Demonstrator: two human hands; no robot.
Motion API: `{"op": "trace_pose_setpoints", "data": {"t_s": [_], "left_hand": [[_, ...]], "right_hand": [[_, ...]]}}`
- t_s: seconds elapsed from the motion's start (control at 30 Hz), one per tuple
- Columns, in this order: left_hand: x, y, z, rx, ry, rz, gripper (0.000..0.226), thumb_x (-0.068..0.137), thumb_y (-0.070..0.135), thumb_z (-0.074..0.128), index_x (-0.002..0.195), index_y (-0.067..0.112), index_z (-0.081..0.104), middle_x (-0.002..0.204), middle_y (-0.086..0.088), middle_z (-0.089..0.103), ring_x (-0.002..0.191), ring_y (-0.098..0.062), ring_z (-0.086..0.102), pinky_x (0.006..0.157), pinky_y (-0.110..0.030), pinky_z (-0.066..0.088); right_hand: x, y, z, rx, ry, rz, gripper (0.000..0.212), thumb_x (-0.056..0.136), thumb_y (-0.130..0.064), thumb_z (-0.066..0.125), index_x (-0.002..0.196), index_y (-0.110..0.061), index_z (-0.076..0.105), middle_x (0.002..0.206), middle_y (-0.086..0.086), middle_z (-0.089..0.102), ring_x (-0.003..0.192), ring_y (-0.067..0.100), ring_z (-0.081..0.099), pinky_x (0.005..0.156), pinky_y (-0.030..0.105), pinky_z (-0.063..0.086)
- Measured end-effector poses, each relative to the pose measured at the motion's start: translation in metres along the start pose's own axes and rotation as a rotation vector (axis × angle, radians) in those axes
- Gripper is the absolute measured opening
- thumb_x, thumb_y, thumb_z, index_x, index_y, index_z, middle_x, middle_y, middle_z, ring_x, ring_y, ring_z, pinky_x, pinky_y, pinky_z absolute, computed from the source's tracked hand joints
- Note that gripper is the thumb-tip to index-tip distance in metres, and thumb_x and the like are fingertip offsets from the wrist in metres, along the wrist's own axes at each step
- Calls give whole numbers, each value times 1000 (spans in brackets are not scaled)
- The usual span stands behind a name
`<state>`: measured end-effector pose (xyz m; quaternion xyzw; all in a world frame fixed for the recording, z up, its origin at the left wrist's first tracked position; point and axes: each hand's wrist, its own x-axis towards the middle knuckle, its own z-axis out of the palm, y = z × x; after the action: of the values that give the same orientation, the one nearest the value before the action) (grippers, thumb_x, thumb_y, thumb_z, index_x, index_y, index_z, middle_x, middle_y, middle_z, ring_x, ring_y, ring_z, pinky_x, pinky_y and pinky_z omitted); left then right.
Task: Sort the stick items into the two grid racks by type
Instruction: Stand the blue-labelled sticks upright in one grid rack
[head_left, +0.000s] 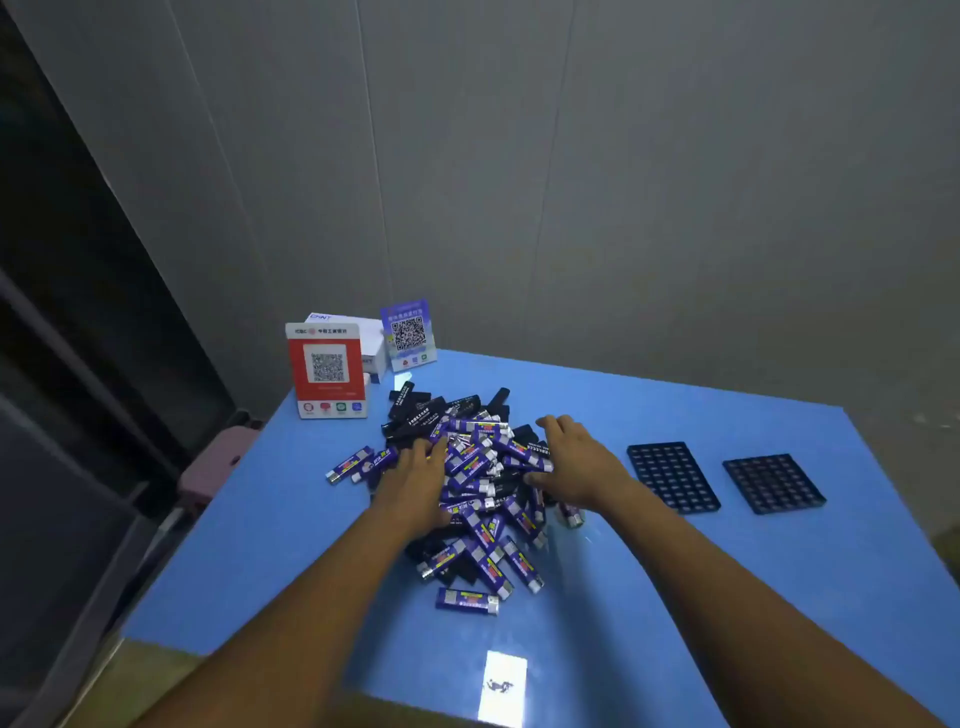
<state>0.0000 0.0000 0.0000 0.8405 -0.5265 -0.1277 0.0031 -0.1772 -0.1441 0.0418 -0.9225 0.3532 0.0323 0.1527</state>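
Blue table top (675, 571) fills the head view, with a grey wall behind it. A mixed pile of sticks (475, 483) lies in the middle of the table: purple-labelled sticks (467, 600) with pale ends and black sticks (410, 402) with white lettering, heaped over one another and lying flat at all angles. A few purple ones lie loose at the left and near edges of the heap.

Both bare arms reach forward onto the pile. The left hand (415, 480) lies palm down on the pile's left side, fingers extended over the sticks; whether it grips any of them cannot be told. The right hand (574, 457) rests palm down on the right side, fingers spread and slightly bent, touching the sticks.

To the right of the pile, well apart from it, two black grid racks lie flat side by side: the nearer rack (672, 477) just beyond the right hand, the farther rack (773, 483) beside it.

At the far left corner stand a red sign (327, 369) and a blue sign (409, 335), each showing a square code, with a white box (363, 332) between and behind them.
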Motion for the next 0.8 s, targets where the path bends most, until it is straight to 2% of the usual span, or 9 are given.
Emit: {"op": "trace_pose_setpoints", "data": {"t_s": [0.13, 0.3, 0.5, 0.67, 0.8], "left_hand": [[18, 6, 9, 54, -17, 6, 121, 74, 30, 84, 156, 16, -4, 158, -14, 11, 140, -34, 27, 101, -41, 46], [40, 10, 24, 95, -26, 50, 129, 70, 34, 86, 155, 18, -9, 160, -15, 8, 146, -33, 17, 113, -43, 34], [58, 14, 35, 171, -57, 91, 132, 67, 44, 86, 155, 17, -9, 162, -15, -2, 148, -35, 7, 117, -50, 27], [68, 18, 38, 217, -75, 95, 127, 67, 53, 82, 155, 16, -2, 160, -15, 5, 145, -37, 16, 116, -54, 24], [70, 16, 41, 217, -80, 94, 122, 70, 51, 81, 154, 13, 2, 154, -19, 18, 141, -36, 23, 113, -53, 28]], "right_hand": [[22, 9, 7, 19, -26, 12, 73, 89, -44, 69, 145, -16, 32, 142, 9, 41, 129, 27, 44, 100, 41, 46], [42, 13, 17, 32, -25, -13, 70, 89, -43, 69, 143, -16, 33, 139, 7, 42, 126, 25, 46, 96, 40, 48], [56, 17, 17, 26, -15, -10, 69, 90, -40, 67, 145, -15, 33, 140, 9, 42, 125, 27, 47, 97, 41, 48], [55, 26, 12, 31, 0, 44, 67, 92, -34, 64, 147, -14, 32, 141, 10, 42, 124, 27, 47, 97, 40, 48], [57, 28, 11, 15, -2, 74, 62, 94, -33, 61, 146, -14, 32, 141, 10, 42, 125, 28, 47, 97, 39, 47]]}}
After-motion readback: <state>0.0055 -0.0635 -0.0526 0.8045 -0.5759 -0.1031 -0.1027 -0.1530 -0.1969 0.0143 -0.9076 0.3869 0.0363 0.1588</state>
